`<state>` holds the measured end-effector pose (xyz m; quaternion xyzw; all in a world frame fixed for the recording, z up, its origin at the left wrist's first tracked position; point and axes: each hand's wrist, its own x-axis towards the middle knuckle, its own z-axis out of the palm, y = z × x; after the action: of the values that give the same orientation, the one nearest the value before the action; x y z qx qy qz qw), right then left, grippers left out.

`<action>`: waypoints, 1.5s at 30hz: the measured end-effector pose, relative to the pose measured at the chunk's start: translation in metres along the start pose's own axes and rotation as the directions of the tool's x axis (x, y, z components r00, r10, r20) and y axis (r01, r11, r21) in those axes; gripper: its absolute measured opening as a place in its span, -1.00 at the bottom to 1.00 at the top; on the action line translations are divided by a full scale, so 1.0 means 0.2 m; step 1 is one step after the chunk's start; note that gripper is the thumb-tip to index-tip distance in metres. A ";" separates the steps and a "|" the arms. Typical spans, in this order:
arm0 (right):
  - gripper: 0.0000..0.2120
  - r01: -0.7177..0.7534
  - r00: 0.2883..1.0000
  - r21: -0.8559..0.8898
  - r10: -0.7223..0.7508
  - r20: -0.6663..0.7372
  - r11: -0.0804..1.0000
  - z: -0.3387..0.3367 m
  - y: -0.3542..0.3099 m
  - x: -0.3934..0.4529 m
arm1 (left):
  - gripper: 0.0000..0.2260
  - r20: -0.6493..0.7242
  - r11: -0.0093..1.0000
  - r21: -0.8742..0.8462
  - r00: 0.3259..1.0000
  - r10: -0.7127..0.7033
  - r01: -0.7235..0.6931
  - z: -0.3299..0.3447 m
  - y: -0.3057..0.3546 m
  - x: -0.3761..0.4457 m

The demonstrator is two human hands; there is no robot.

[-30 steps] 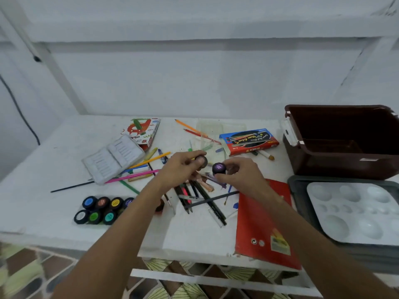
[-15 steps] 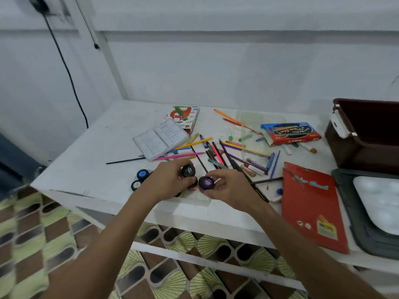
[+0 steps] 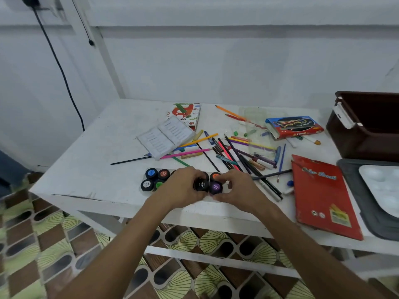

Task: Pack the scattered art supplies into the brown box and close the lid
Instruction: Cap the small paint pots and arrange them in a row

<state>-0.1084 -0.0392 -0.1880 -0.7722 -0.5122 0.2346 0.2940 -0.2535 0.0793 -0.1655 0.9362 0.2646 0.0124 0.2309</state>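
Both hands have come down since 0.5 s ago, setting their pots at the right end of the pot row by the table's [image 3: 90,169] front edge. Left hand [image 3: 183,186] curls its fingers round a black pot [image 3: 201,184]; right hand [image 3: 235,189] pinches a purple pot [image 3: 215,187] touching it. Both lids carry small labels too blurred to read. An orange pot [image 3: 215,175] sits just behind, and blue [image 3: 151,173], red [image 3: 164,173], white-labelled [image 3: 147,184] and green [image 3: 159,184] pots lie to the left.

Loose pencils [image 3: 233,155] and brushes are scattered behind the hands. A red pad [image 3: 321,195] to the right reads "Color Pencil" in blue script. A blue-and-red carton [image 3: 294,126] has print too small to read; a white carton [image 3: 185,114] shows "oil" upside down. The brown box [image 3: 364,134] stands open at the far right, well apart from the pots, with a grey tray [image 3: 356,190] holding a white palette [image 3: 382,186] in front of it.
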 end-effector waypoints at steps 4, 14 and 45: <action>-0.54 -0.006 1.000 0.020 0.006 0.006 1.000 -0.01 0.00 0.00 | -0.67 0.010 1.000 -0.024 1.000 -0.005 0.005 0.00 -0.03 0.01; -0.56 -0.003 0.979 -0.275 0.059 0.195 0.961 -0.07 -0.04 0.16 | -0.64 0.090 0.995 0.097 0.996 -0.027 0.018 -0.06 -0.02 0.15; -0.61 0.164 0.961 -0.270 -0.092 0.260 0.949 -0.07 -0.08 0.20 | -0.69 0.113 0.978 0.154 0.981 -0.156 0.138 -0.12 -0.13 0.01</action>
<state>-0.0959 -0.0002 -0.1688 -0.7368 -0.6225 0.2309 0.1275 -0.2678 0.1113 -0.1551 0.9273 0.3186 -0.0823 0.1785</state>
